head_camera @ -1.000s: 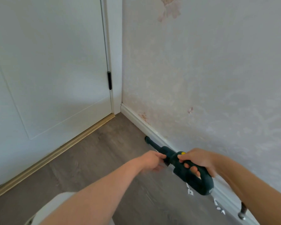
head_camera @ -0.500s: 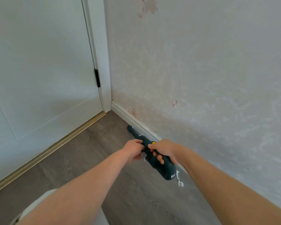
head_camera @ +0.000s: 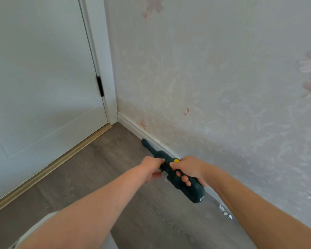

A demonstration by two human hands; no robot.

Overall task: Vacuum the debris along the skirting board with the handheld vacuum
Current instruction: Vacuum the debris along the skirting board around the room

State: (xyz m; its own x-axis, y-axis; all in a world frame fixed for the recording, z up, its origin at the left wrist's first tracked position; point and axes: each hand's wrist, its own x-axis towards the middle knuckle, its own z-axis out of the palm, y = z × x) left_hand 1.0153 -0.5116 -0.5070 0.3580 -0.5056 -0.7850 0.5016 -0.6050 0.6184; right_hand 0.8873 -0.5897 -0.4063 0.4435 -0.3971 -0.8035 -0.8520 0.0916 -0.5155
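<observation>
Right hand wraps the handle of the handheld vacuum, thumb by the yellow button, I judge for power control. Left hand curls round the body ahead of it, steadying aim. Nozzle sits low against the skirting board, well short of the door corner. White debris lies behind the vacuum, near the wall.

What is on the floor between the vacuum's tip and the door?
Head view: just bare grey floor between the vacuum's nozzle and the door.
</observation>
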